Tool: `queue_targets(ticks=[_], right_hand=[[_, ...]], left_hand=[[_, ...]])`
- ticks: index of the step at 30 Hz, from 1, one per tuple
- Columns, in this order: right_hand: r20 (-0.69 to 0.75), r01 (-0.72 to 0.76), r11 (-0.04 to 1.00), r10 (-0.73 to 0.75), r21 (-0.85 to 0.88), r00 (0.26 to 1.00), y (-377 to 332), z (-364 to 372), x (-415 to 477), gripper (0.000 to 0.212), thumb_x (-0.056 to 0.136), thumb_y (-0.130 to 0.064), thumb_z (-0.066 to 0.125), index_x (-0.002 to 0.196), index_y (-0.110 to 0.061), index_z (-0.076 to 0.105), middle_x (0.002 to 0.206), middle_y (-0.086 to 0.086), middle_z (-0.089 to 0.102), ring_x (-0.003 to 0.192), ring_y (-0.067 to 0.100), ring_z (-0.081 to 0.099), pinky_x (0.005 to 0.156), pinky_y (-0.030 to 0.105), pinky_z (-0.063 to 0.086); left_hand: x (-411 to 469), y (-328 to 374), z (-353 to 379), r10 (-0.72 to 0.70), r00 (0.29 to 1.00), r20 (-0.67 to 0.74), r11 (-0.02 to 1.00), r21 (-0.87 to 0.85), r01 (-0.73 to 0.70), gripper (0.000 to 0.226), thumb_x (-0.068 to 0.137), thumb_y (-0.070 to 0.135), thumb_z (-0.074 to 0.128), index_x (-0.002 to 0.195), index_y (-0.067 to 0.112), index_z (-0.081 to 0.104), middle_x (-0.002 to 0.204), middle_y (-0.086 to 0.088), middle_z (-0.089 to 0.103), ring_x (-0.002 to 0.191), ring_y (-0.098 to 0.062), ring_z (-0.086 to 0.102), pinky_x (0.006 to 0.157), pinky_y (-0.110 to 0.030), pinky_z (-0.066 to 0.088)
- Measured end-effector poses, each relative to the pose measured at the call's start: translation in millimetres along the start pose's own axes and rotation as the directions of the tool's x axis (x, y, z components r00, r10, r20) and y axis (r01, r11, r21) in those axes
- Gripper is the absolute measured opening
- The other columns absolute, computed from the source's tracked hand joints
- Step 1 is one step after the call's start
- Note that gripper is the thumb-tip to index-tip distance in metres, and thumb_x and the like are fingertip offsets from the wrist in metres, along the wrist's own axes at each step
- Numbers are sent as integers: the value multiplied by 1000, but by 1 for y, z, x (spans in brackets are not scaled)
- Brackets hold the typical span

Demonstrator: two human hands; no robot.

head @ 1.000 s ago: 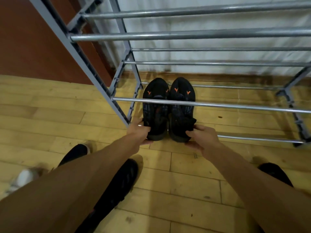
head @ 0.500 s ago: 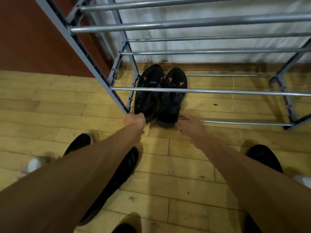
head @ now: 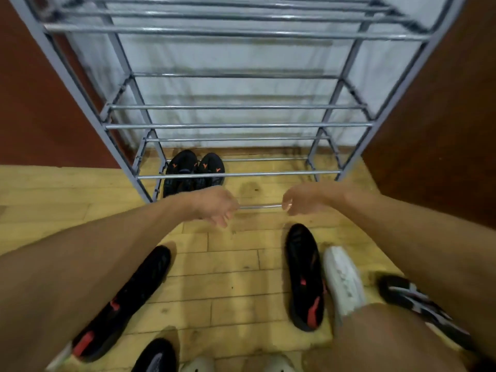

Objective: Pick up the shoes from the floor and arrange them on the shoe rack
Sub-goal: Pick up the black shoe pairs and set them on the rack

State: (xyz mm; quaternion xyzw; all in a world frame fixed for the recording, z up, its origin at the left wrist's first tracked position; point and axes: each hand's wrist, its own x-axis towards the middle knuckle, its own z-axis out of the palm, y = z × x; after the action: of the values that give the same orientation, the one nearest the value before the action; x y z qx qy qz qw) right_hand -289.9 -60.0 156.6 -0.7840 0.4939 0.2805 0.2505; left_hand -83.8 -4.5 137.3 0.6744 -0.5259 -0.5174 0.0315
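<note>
A pair of black shoes with orange marks (head: 193, 171) sits on the bottom tier of the grey metal shoe rack (head: 239, 126), at its left end. My left hand (head: 217, 205) hovers in front of that tier, fingers loose and empty. My right hand (head: 302, 200) hangs beside it to the right, also empty, with a ring on one finger. On the floor nearer to me lie a black shoe with red patches (head: 126, 302) at left, a matching one (head: 304, 277) at right, a white shoe (head: 343, 283) and a black-and-white shoe (head: 421, 307).
The rack stands against a white wall between dark red panels (head: 442, 108). Its upper tiers hold nothing. More shoe tips show at the bottom edge: a dark one (head: 158, 355) and pale ones (head: 198, 365). The floor is yellow wood planks (head: 230, 267).
Both hands let go of the black-and-orange pair and pulled back from it. The view has tilted back, so the rack looks farther off and more floor shoes show.
</note>
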Motion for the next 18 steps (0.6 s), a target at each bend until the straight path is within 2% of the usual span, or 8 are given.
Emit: queue_targets(ticks=[2,4,8,10,12,14,16,18], right_hand=[[-65,-48,990,57,135,996,27,-1,-35,34,95,-18,53,127,-10,60,122,9,62,110,29,61,97,43,49],[-87,-84,976,103,200,991,45,12,-64,33,93,-15,54,124,-8,62,111,10,64,107,30,62,92,38,50],[-28,-128,934,145,333,989,74,63,-87,37,95,-18,53,132,-13,55,131,11,59,111,29,63,88,33,52],[25,-153,910,156,384,987,81,92,-91,40,96,-21,52,135,-14,51,131,14,59,110,30,64,90,37,54],[36,-168,879,170,446,985,85,118,-95,42,96,-23,52,137,-12,49,126,17,61,110,32,64,88,38,55],[28,-180,834,194,522,981,85,143,-96,43,96,-23,51,136,-10,49,124,17,60,110,32,62,80,33,51],[29,-215,808,238,549,971,86,168,-90,43,98,-25,47,136,-5,51,132,15,55,118,30,55,88,32,46],[-17,-246,769,317,590,948,84,191,-79,42,99,-26,44,127,2,57,135,18,54,122,31,52,99,34,41]], left_hand=[[-22,36,18,116,993,9,992,56,-116,26,94,25,47,111,9,59,90,-1,62,74,-15,62,59,-21,48],[-41,63,37,184,983,26,977,106,-186,24,93,29,48,109,15,60,94,0,62,84,-16,65,69,-25,49],[-67,102,60,230,965,123,937,241,-254,29,93,30,48,118,18,57,102,2,62,101,-19,65,87,-33,50],[-72,112,69,254,960,121,911,304,-279,29,92,27,47,115,14,60,108,-4,63,100,-21,65,83,-34,49],[-71,115,82,280,952,126,877,370,-307,22,91,23,46,97,8,61,99,-10,59,87,-27,61,77,-36,46],[-60,111,99,257,951,174,865,397,-307,5,90,17,44,86,16,48,93,-7,43,80,-20,42,71,-33,35],[-45,100,120,231,947,223,859,411,-306,6,90,14,41,87,18,44,95,-5,37,85,-18,36,68,-32,30],[-27,81,141,204,948,244,842,451,-297,13,90,15,40,86,15,52,95,-5,42,86,-18,40,69,-33,35]])
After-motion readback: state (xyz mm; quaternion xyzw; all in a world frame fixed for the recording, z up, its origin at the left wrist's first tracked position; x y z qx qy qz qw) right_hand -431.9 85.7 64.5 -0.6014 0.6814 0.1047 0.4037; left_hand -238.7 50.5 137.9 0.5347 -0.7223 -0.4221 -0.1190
